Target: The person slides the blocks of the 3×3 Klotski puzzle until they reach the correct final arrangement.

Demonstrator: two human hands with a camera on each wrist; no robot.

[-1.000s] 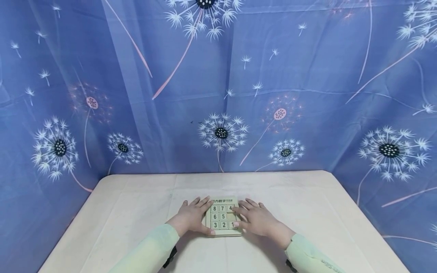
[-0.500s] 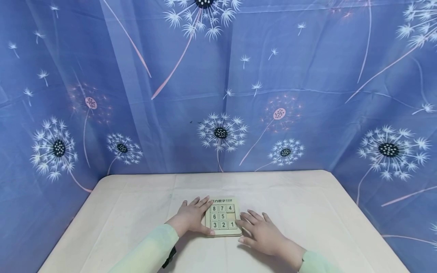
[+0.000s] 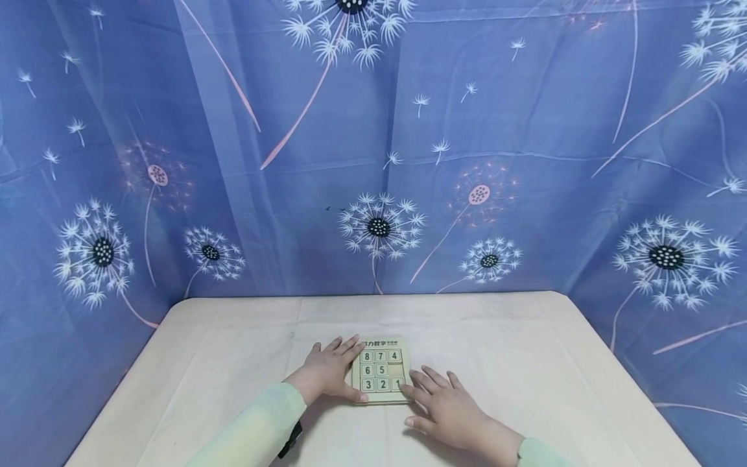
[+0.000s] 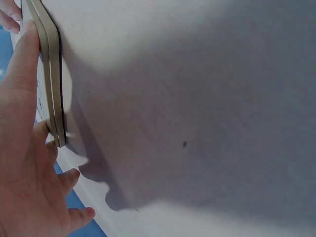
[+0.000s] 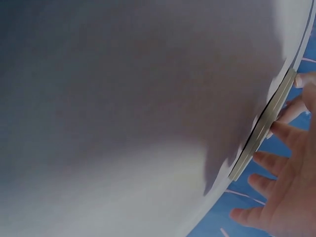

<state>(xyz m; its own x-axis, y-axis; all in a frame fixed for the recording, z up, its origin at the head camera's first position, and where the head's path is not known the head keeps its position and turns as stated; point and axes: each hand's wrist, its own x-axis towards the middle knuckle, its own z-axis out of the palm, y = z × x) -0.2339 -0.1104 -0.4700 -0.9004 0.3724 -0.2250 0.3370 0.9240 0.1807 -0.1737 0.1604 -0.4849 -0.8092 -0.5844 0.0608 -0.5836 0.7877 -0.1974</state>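
Note:
A pale wooden number slide puzzle [image 3: 385, 397] lies on the table in the head view. Its rows read 8 7 4, then 6 5 with a gap at the right, then 3 2 1. My left hand [image 3: 329, 371] holds the puzzle's left side, thumb at the near corner and forefinger at the far one. My right hand [image 3: 452, 408] is spread at the right side, with a fingertip over the edge of the 1 tile [image 3: 397, 384] and the thumb apart from the board. Both wrist views show the board edge-on, beside the left thumb [image 4: 24, 59] and the right fingers [image 5: 269, 163].
A cream cloth covers the table [image 3: 233, 337], which has rounded far corners. Behind it and at both sides hangs a blue curtain [image 3: 303, 214] printed with dandelions. A dark strap [image 3: 290, 441] shows under the left sleeve.
My right hand has drawn back to the right and nearer from the 4 and 1 tiles, then one fingertip has returned to the 1 tile. The left hand and tile order are unchanged.

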